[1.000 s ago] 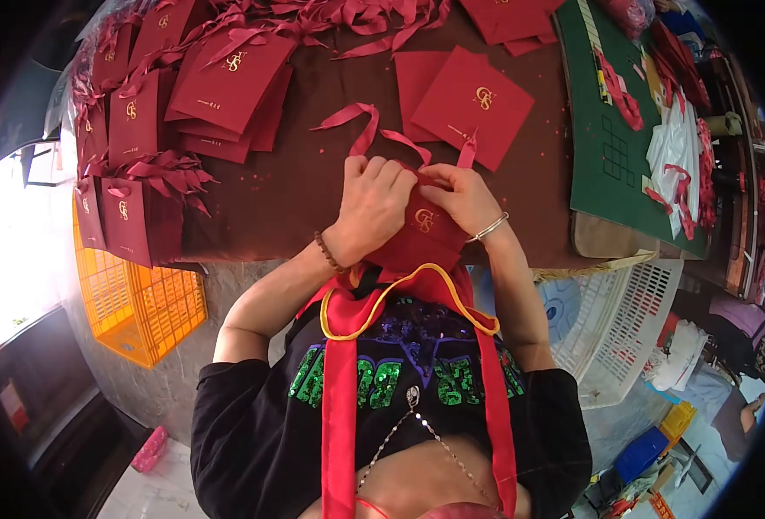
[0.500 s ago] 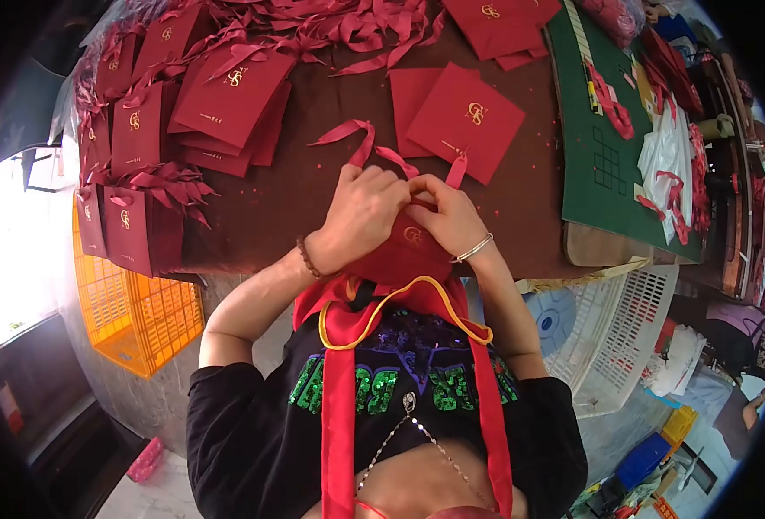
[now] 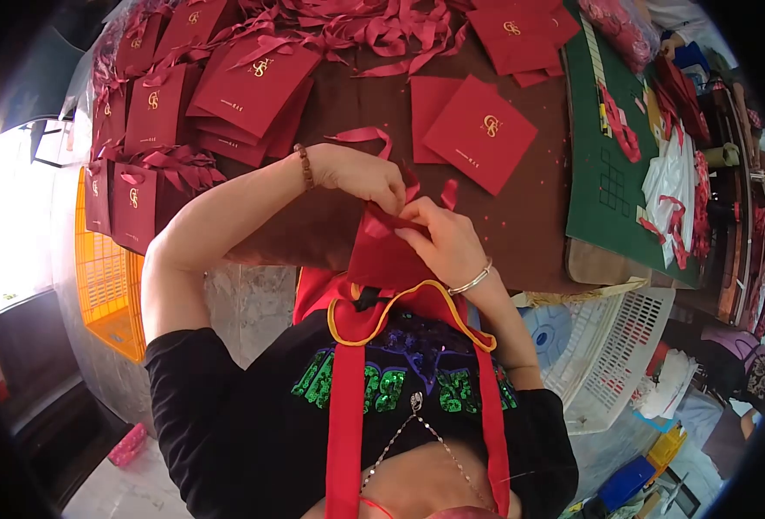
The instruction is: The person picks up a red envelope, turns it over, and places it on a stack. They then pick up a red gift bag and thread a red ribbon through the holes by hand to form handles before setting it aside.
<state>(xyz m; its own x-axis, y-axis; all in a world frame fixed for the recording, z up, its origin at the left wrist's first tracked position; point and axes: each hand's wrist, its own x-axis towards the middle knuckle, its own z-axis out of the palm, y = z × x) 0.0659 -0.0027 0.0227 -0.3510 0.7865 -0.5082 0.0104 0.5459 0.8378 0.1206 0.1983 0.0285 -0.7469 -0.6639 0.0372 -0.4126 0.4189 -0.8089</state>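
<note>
A small dark red paper bag (image 3: 370, 251) stands in front of me at the table's near edge, its plain side showing. My left hand (image 3: 361, 177), with a bead bracelet at the wrist, reaches over from the far side and pinches a red ribbon (image 3: 412, 187) at the bag's mouth. The fingertips are partly hidden. With thumb and fingers closed, my right hand (image 3: 445, 235) grips the bag's upper right edge. Loose ribbon ends stick out beyond both hands. Just past them lie two flat red bags (image 3: 482, 143), one with a gold logo.
Stacked red bags (image 3: 253, 86) and standing ones with ribbon handles (image 3: 153, 108) fill the left. A heap of ribbons (image 3: 365, 35) lies at the back. On the right are a green cutting mat (image 3: 607, 190) and a white crate (image 3: 616, 346); an orange crate (image 3: 106, 277) stands left.
My left hand has lifted and turned over the bag's mouth, its elbow swinging outward. The bag's logo side no longer shows. My right hand has shifted down slightly onto the bag's edge.
</note>
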